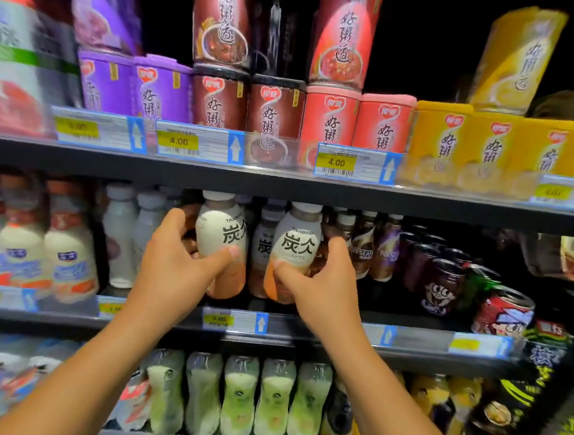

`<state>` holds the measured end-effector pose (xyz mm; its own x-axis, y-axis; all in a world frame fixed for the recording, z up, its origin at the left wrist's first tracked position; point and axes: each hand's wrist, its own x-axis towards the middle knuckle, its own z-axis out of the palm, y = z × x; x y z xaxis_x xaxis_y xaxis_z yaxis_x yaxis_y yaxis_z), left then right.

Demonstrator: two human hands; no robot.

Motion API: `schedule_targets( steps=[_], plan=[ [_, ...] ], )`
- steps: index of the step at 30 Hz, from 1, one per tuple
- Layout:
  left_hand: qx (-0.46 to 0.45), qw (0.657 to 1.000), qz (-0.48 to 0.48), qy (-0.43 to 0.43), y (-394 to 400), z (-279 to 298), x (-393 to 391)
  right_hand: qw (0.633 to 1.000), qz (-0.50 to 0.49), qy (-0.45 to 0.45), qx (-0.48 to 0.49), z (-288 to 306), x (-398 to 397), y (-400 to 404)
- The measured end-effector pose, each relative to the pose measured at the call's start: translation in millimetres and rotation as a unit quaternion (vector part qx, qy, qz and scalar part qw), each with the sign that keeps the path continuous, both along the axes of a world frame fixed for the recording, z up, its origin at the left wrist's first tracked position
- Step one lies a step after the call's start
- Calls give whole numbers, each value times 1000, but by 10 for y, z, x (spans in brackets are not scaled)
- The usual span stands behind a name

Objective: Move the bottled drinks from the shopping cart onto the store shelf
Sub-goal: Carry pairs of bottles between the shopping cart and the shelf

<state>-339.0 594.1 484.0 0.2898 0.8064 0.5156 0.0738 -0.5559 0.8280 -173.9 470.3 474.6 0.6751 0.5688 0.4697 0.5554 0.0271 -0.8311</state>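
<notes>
Straight ahead, a dark store shelf unit (281,182) in three visible tiers, filling the whole view. Along the top tier, rows of porridge cans (327,124) in purple, brown, red and yellow, some stacked two high, with price tags (178,142) clipped to the front rail. On the middle tier (418,322), white milk-drink bottles (69,255) at far left, plain white bottles (119,235) beside them, Nescafé bottles (364,247) and dark cartoon-printed cans (441,284) to the right. Below, a row of pale green bottles (240,395) (somewhat blurred).

At the middle tier's centre, two latte bottles side by side, both upright, white-capped, cream above and brown below, at the front edge. Left hand (175,267) wrapped around the left latte bottle (221,243), thumb across the front, fingers curled behind. Right hand (321,282) grasping the right latte bottle (295,249) the same way, thumb pressed on the lower label. Bottoms of both bottles partly hidden by the hands; cannot tell whether fully resting on the shelf. More bottles of the same kind (262,246) between and behind them.
</notes>
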Motion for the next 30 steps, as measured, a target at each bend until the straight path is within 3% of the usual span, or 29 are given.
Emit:
schedule_targets(
  steps=[11, 24, 30],
  plan=[
    [52, 995, 35, 78, 45, -189, -49, 997, -8, -61, -55, -208, -87, 167],
    [-8, 998, -56, 29, 104, -444, -66, 984, -34, -114, -131, -274, -84, 229],
    [42, 993, -32, 101, 97, -421, -71, 982, -31, -125, -137, -287, -106, 228]
  ],
)
